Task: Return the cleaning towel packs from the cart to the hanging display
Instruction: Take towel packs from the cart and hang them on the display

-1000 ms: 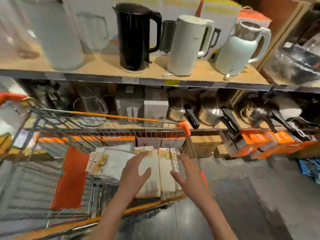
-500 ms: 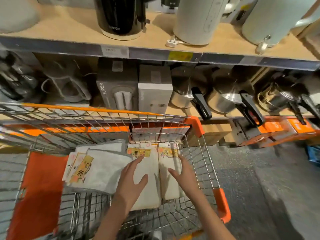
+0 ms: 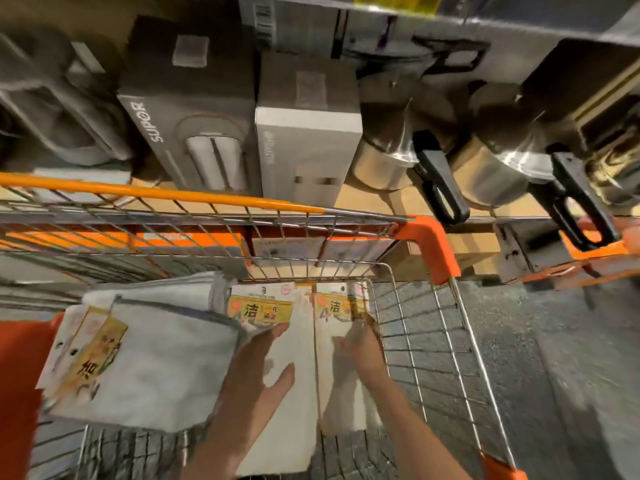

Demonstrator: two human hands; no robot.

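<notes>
Several cleaning towel packs lie in the wire shopping cart. Two cream packs with yellow labels sit side by side at the cart's right end: the left pack and the right pack. A stack of grey towel packs lies to their left. My left hand lies flat on the left cream pack, fingers straight and thumb spread. My right hand is on the right cream pack near its label; its fingers are blurred. No hanging display is in view.
The cart has orange rim trim and an orange panel at the left. Behind it a shelf holds grey boxed appliances and steel pots with black handles. Grey floor lies to the right.
The view tipped down and drew closer to the cart. Both hands slid further forward over the two cream packs, the right one reaching the label of the right pack.
</notes>
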